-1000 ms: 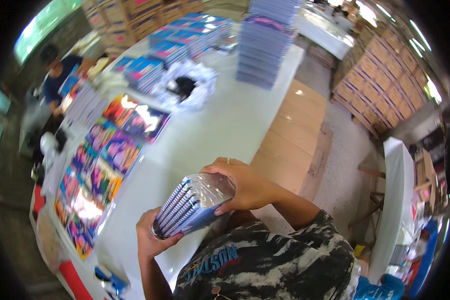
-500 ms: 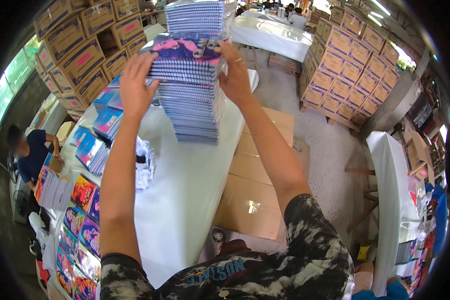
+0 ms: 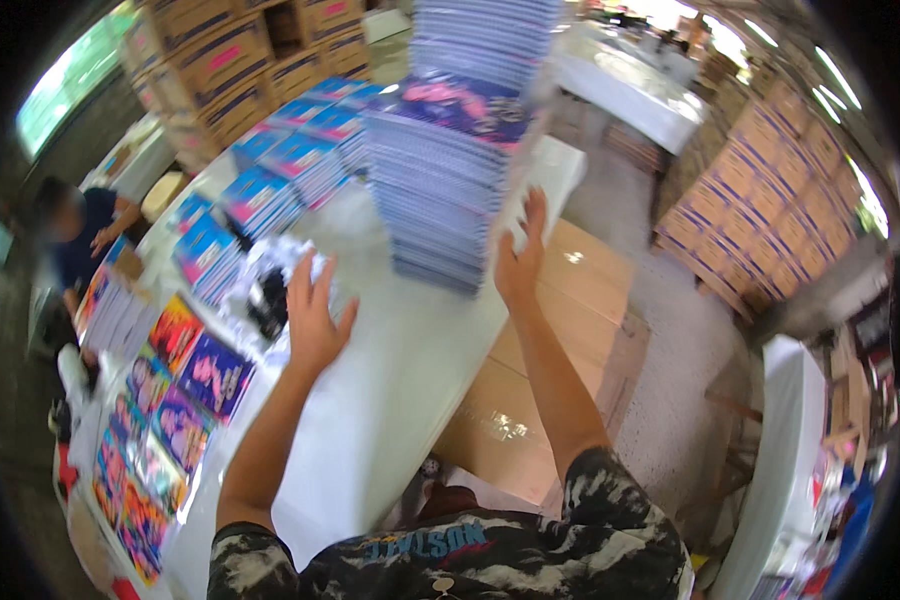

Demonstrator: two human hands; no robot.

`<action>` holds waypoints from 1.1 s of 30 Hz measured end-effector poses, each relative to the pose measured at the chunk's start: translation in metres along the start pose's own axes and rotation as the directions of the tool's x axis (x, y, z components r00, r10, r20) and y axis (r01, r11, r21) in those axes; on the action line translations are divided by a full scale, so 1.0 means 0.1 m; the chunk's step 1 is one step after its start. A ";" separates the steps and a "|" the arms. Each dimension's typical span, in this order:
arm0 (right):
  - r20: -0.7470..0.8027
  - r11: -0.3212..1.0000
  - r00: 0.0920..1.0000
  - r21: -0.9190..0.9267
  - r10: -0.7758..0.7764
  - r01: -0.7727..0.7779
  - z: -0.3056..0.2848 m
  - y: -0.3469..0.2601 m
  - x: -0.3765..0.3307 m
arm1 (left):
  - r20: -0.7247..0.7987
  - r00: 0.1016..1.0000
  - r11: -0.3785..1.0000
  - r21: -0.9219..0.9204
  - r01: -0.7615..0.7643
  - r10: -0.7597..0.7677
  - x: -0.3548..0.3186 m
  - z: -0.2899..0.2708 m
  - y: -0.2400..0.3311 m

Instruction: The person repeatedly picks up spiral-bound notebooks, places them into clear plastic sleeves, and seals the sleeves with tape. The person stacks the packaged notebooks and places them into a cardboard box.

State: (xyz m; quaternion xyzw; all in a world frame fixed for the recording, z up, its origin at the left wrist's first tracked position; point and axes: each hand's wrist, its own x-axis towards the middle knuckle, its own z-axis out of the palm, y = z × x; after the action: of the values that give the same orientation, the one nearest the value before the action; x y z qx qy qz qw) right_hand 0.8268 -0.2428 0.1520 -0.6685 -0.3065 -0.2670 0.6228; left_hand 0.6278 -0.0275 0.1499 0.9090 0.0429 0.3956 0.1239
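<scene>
Head camera is looking down on a packing room where a person in a camouflage shirt is working at a long white surface (image 3: 390, 400). Directly ahead, a tall stack of spiral-bound notebooks (image 3: 450, 170) with bluish edges and a pink and purple cover on top is standing near the far right corner of that surface. The right hand (image 3: 520, 255) is resting flat against the stack's lower right side, fingers straight, its grip released rather than closed around anything. The left hand (image 3: 315, 315) is hovering open over the surface just left of the stack, fingers spread, holding nothing and touching nothing.

Squaring a pile this tall is best done, by this view's evidence, with both palms flat on opposite sides and pressure kept low down, since a push near the top could be tipping it toward the surface edge and the flattened cardboard boxes (image 3: 540, 370) on the floor beyond.

To the left, lower piles of blue-covered notebooks (image 3: 270, 195) are sitting beside a heap of crumpled plastic wrap (image 3: 270, 290), and rows of bright printed covers (image 3: 170, 400) are lying along the near left edge. A seated person in a dark shirt (image 3: 80, 240) is working at far left. Brown cartons (image 3: 770, 220) are stacked at right.
</scene>
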 end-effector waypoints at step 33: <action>0.989 0.872 0.124 -0.129 0.079 0.472 1.16 -2.76 -4.85 | -0.250 0.222 0.062 0.520 0.852 -0.943 -6.10 -3.73 -0.05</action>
State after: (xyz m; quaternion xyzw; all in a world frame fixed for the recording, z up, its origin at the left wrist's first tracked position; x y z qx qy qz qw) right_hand 0.2940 -0.1552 -0.0311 -0.7439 -0.6583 0.0908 0.0705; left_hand -0.0608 -0.0587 -0.0387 0.6992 0.7000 0.1268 0.0719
